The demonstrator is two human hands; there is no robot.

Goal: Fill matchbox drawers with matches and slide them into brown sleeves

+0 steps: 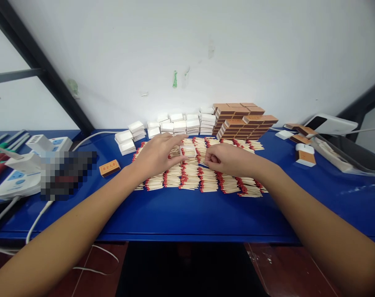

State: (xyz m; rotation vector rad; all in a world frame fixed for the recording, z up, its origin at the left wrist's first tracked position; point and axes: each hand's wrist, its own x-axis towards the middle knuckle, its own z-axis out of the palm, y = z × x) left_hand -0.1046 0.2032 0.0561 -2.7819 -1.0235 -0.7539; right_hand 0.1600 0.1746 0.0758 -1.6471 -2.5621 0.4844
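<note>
Rows of red-tipped matches (pixel 190 177) lie spread over the blue table. Among them sits a small white matchbox tray (pixel 189 151). My left hand (pixel 158 154) reaches around the tray's left side, thumb at its near edge and fingers at its far edge. To the right, my right hand (pixel 227 159) is curled closed low over the matches, fingertips turned inward. Whatever those fingers hold, if anything, is hidden. Behind my hands stand stacks of white trays (pixel 175 126) and a pile of brown matchboxes (pixel 243 119).
One orange matchbox (pixel 110 168) lies left of the matches. Farther left are white power strips (pixel 20 179), cables and tools with red and green handles. At right are loose matchbox parts (pixel 305 158), a white device (pixel 331 123) and a dark tray (pixel 354 150). A wall stands behind.
</note>
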